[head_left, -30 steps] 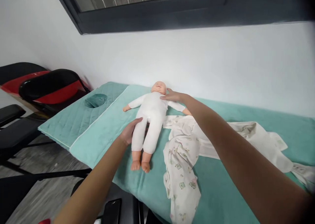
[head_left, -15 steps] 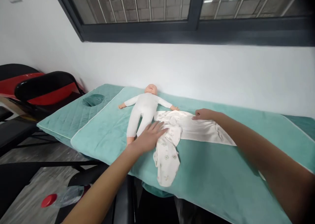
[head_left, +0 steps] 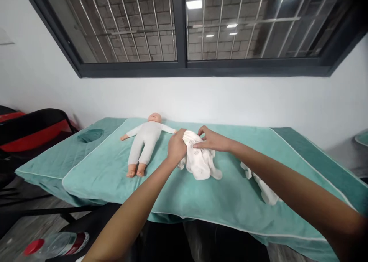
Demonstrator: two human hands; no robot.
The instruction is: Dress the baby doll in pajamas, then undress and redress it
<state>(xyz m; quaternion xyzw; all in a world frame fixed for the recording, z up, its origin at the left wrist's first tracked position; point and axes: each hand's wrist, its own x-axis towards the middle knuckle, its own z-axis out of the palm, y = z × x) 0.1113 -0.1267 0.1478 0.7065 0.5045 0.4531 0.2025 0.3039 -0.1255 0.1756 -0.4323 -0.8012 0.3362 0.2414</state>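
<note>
A baby doll (head_left: 145, 139) in a white bodysuit lies on its back on the teal towel (head_left: 161, 189) covering a massage table. To its right, my left hand (head_left: 176, 146) and my right hand (head_left: 210, 140) both grip a bunched white printed baby garment (head_left: 198, 160), lifted slightly off the towel. Another part of white cloth (head_left: 263, 187) trails on the towel under my right forearm.
A face hole (head_left: 90, 135) opens in the table's left end. Black and red chairs (head_left: 31, 129) stand at the left. A plastic bottle with a red cap (head_left: 53, 244) lies on the floor. The white wall and a barred window (head_left: 184, 24) rise behind the table.
Both hands left the doll, moved right onto the spread garment, then gathered it into a bunch between them. The view tilted upward and shifted right.
</note>
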